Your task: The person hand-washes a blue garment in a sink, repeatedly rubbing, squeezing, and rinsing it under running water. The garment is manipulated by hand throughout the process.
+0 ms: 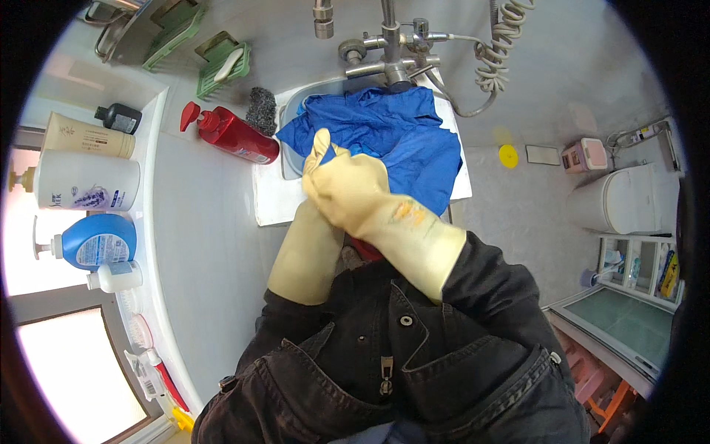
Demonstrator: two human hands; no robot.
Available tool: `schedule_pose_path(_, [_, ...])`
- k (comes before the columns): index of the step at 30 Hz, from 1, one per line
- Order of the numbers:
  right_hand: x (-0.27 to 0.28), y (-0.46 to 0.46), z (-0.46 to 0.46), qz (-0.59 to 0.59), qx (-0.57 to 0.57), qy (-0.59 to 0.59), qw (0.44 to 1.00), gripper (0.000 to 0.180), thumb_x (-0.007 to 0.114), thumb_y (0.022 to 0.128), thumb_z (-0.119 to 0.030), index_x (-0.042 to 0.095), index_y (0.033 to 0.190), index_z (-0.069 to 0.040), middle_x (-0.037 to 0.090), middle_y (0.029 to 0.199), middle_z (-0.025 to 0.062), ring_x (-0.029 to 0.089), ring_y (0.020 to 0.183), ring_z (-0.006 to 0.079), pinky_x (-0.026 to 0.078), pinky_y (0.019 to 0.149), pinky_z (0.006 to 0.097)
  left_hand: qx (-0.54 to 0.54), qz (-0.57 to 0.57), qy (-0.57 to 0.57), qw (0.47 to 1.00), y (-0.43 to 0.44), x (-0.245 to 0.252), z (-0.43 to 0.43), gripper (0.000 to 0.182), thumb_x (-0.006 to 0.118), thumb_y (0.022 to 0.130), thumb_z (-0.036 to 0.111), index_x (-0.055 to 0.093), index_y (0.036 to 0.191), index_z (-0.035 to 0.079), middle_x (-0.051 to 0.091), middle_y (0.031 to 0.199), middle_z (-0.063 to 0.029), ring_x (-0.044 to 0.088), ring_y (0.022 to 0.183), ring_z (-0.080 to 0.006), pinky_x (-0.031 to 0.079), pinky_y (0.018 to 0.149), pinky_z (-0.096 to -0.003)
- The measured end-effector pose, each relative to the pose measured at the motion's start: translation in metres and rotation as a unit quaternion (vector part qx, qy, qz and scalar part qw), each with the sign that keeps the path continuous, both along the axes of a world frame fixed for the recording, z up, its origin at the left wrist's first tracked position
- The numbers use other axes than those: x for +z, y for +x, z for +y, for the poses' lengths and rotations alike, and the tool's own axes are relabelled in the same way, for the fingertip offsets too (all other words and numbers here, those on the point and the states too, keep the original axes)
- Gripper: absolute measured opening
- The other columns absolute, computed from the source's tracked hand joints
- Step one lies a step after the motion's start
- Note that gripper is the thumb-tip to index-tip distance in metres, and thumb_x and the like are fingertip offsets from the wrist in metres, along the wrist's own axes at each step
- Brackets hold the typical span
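Observation:
Both hands wear pale yellow rubber gloves and meet over the near edge of the sink. My right hand (358, 183) lies over the left one, its fingers curled. Mostly covered by it, my left hand (319, 166) shows only glove folds and a raised fingertip. A bit of blue cloth appears between the gloves; whether either hand grips it cannot be told. Wet-looking blue fabric (410, 144) fills the grey basin (289, 162) just beyond and hangs over its right side towards me.
A chrome faucet (396, 72) stands behind the basin. Left of it are a red pump bottle (236, 133), a dark scouring pad (260, 111) and a green soap dish (238, 69). Bottles line the left ledge (152, 222); a white toilet (621, 200) is far right.

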State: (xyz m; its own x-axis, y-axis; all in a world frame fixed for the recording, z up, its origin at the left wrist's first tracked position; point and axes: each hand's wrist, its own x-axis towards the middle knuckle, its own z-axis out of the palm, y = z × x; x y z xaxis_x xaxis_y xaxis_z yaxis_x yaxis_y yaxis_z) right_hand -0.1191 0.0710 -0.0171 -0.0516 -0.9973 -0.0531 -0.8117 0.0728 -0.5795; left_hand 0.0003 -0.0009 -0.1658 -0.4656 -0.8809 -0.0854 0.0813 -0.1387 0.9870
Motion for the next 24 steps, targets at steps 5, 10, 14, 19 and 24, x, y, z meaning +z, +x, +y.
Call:
schedule_pose_path(5, [-0.020, -0.082, -0.035, -0.089, 0.010, -0.033, 0.995, 0.046, 0.049, 0.112, -0.039, 0.086, 0.116, -0.014, 0.083, 0.121, 0.0164, 0.080, 0.113, 0.0397, 0.064, 0.096, 0.0530, 0.212, 0.143, 0.121, 0.959, -0.078, 0.104, 0.038, 0.025, 0.065, 0.116, 0.034, 0.074, 0.118, 0.011, 0.077, 0.103, -0.0051, 0.072, 0.089, -0.0183, 0.062, 0.081, -0.0378])
schedule_pose_path(10, [-0.017, -0.038, 0.008, -0.118, 0.011, -0.148, 0.982, 0.040, 0.058, 0.108, -0.034, 0.080, 0.087, -0.007, 0.076, 0.093, 0.0248, 0.074, 0.088, 0.0481, 0.060, 0.079, 0.0545, 0.142, 0.202, 0.157, 0.956, -0.059, 0.083, 0.012, 0.027, 0.062, 0.117, 0.035, 0.066, 0.097, 0.017, 0.070, 0.085, -0.0005, 0.069, 0.076, -0.0177, 0.059, 0.067, -0.0365])
schedule_pose_path(14, [-0.014, -0.071, -0.039, -0.094, 0.009, -0.017, 0.995, 0.046, 0.053, 0.109, -0.038, 0.084, 0.105, -0.005, 0.081, 0.110, 0.0246, 0.078, 0.102, 0.0451, 0.063, 0.088, 0.0533, 0.234, 0.218, 0.157, 0.934, -0.082, 0.096, 0.040, 0.026, 0.063, 0.116, 0.035, 0.069, 0.102, 0.014, 0.068, 0.089, 0.0022, 0.066, 0.086, -0.0124, 0.057, 0.084, -0.0347])
schedule_pose_path(19, [-0.002, -0.041, -0.004, -0.028, 0.111, -0.035, 0.993, 0.042, 0.049, 0.108, -0.032, 0.078, 0.106, -0.001, 0.079, 0.112, 0.0239, 0.075, 0.106, 0.0471, 0.059, 0.095, 0.0581, 0.138, 0.204, 0.319, 0.915, -0.037, 0.080, 0.020, 0.033, 0.061, 0.117, 0.040, 0.073, 0.109, 0.011, 0.073, 0.094, -0.0057, 0.070, 0.085, -0.0210, 0.060, 0.079, -0.0419])
schedule_pose_path(24, [-0.028, -0.096, -0.037, -0.341, -0.061, -0.091, 0.933, 0.040, 0.064, 0.114, -0.043, 0.076, 0.106, -0.005, 0.076, 0.097, 0.0088, 0.071, 0.095, 0.0269, 0.055, 0.090, 0.0409, 0.179, 0.158, 0.151, 0.959, -0.064, 0.158, 0.044, 0.039, 0.064, 0.117, 0.037, 0.071, 0.130, 0.001, 0.077, 0.122, -0.0070, 0.071, 0.115, -0.0174, 0.058, 0.102, -0.0346])
